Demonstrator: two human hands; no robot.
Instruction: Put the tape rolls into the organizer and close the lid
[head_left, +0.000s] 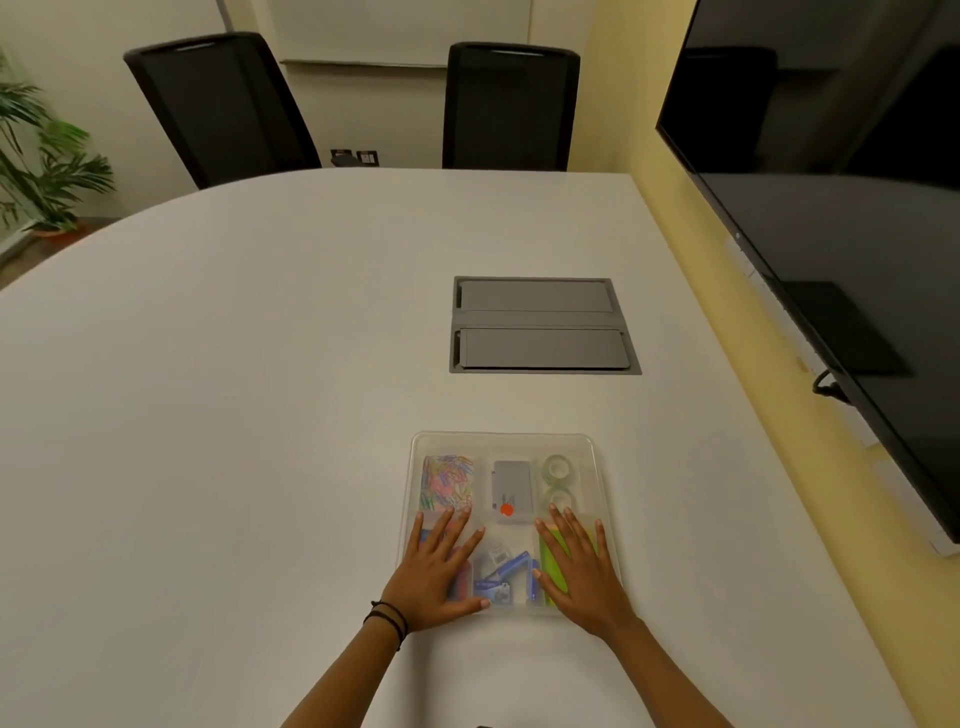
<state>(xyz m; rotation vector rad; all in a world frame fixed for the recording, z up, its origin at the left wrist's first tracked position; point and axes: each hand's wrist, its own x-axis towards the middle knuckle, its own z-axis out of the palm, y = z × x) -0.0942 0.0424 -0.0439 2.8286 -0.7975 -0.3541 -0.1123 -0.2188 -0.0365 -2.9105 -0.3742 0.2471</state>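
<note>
Tape rolls (557, 480) beyond right hand (582, 574)

hands (434, 569) hide the near compartments of the organizer (597, 467).

The white table (234, 415) lies bare to the left of the organizer (506, 441) and between it and the grey cable hatch (543, 325) beyond. On the right, the wall screen (841, 218) overhangs the table edge, narrowing that side.
</note>
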